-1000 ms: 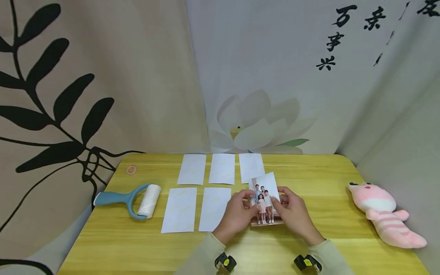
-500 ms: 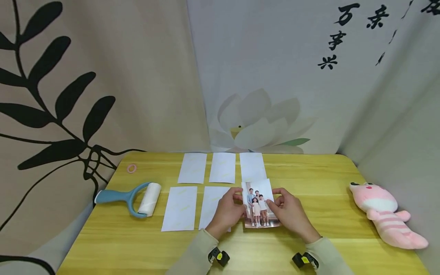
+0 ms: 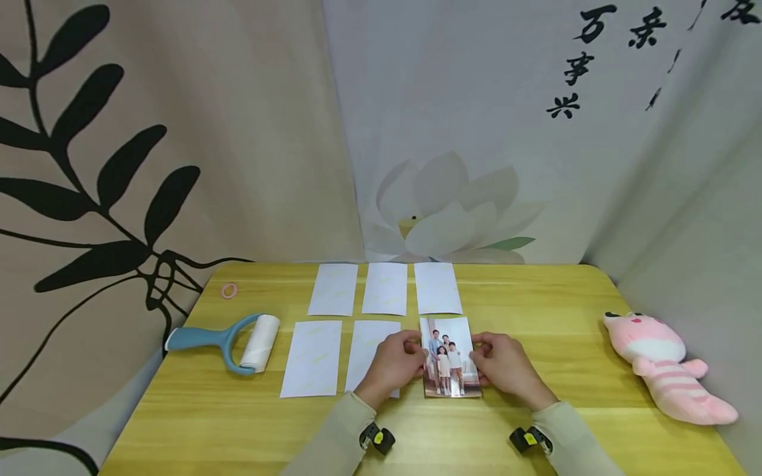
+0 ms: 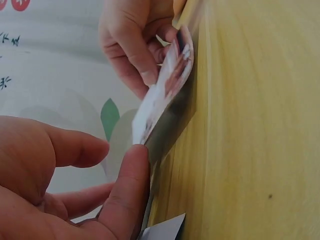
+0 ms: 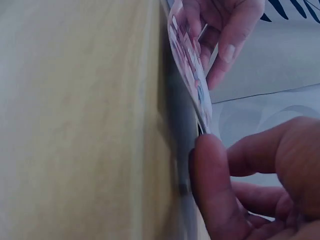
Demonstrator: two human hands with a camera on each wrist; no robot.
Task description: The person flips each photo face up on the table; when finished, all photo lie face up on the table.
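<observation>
L hand (image 3: 393, 362) & R hand (image 3: 508, 365), fingers curled, hold the photo (image 3: 450, 357) btwn them by its L & R edges, tilted low over the table (image 3: 548, 311); looks like the lining-up step, so next move prob calls for easing it down flat & releasing w/o a nudge. Around, L to R: lint roller (image 3: 221, 339), pink ring (image 3: 229, 290), front L card (image 3: 311, 359), front mid card (image 3: 372, 347) (partly hidden by L hand, bumpable), three back cards (image 3: 384, 289), pink plush toy (image 3: 663, 367) well off R, not in the way.

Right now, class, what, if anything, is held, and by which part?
The family photo, by its side edges: left hand at left, right hand at right.
</observation>
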